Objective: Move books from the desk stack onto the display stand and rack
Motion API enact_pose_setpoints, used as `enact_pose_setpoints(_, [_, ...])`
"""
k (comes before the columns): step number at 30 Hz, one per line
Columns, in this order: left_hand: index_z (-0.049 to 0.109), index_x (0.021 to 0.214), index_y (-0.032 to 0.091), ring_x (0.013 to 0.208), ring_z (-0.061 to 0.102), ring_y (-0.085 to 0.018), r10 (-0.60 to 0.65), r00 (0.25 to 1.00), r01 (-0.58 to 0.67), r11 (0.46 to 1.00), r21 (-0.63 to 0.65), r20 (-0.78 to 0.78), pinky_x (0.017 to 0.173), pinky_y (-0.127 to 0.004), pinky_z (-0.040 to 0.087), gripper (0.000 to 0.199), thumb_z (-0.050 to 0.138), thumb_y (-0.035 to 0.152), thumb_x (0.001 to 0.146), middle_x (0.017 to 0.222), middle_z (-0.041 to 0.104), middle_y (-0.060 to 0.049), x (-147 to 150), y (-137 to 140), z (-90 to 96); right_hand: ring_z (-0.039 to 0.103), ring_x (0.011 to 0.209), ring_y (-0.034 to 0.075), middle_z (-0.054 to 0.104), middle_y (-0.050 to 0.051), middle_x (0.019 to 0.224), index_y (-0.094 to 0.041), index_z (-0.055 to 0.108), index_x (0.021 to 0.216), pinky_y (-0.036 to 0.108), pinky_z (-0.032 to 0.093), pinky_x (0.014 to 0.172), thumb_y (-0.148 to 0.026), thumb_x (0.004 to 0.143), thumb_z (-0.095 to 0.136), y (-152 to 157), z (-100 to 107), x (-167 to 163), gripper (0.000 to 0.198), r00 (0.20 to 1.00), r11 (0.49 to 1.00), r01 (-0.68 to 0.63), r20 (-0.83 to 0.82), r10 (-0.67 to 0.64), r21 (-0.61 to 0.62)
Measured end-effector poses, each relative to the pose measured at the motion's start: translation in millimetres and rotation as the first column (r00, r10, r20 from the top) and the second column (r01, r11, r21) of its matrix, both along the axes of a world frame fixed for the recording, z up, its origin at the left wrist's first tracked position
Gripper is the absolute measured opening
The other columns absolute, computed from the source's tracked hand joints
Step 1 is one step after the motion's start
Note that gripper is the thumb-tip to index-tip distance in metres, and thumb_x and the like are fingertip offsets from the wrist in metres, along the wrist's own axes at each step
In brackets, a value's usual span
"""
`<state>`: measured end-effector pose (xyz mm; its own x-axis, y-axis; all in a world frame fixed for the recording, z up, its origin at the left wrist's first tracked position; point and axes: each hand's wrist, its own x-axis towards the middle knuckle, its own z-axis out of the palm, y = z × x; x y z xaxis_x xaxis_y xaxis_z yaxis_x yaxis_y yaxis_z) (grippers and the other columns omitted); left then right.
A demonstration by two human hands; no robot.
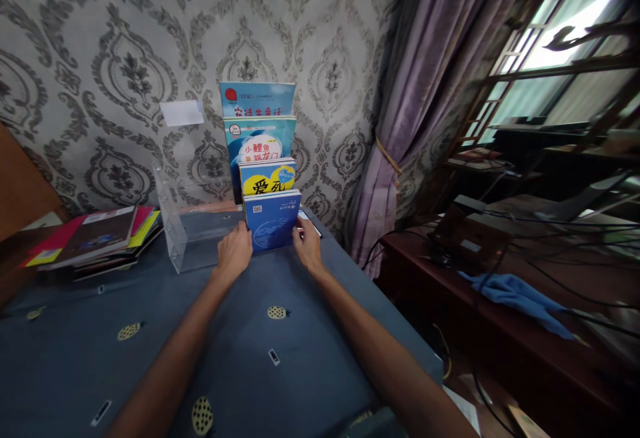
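Observation:
My left hand (pixel 236 250) grips the left edge of a dark blue book (pixel 273 223), and my right hand (pixel 307 246) holds its right edge. The blue book stands upright at the front of a tiered row. Rising behind it are a yellow-and-blue book (pixel 270 179), a teal book (pixel 260 139) with a round white title patch, and a light blue book (pixel 257 97) at the top back. They stand at the right part of a clear plastic stepped rack (pixel 173 231). My fingertips behind the blue book are partly hidden.
A white paper label (pixel 181 113) is at the rack's upper left. Left of it lies a pile of books and folders (pixel 95 238) on the blue patterned tablecloth (pixel 240 358). A purple curtain (pixel 395 125) hangs to the right, beside a dark red bench (pixel 450 291) with a blue cloth (pixel 515 295) and cables.

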<state>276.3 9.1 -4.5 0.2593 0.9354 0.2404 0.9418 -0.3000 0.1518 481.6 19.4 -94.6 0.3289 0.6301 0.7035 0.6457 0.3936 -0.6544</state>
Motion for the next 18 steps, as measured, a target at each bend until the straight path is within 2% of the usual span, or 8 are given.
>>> enact_pose_setpoints(18, [0.053, 0.121, 0.015, 0.101, 0.072, -0.031, -0.011, 1.000, 0.012, 1.000, 0.008, -0.011, 0.080, -0.037, 0.053, 0.028, 0.034, 0.027, 0.104, 0.111, 0.072, -0.016, -1.1, 1.1, -1.5, 0.063, 0.106, 0.026, 0.067, 0.014, 0.116, -0.018, 0.061, 0.127, 0.046, 0.053, 0.094, -0.023, 0.091, 0.046, -2.5, 2.0, -1.0, 0.040, 1.000, 1.000, -0.005, 0.003, 0.005, -0.002])
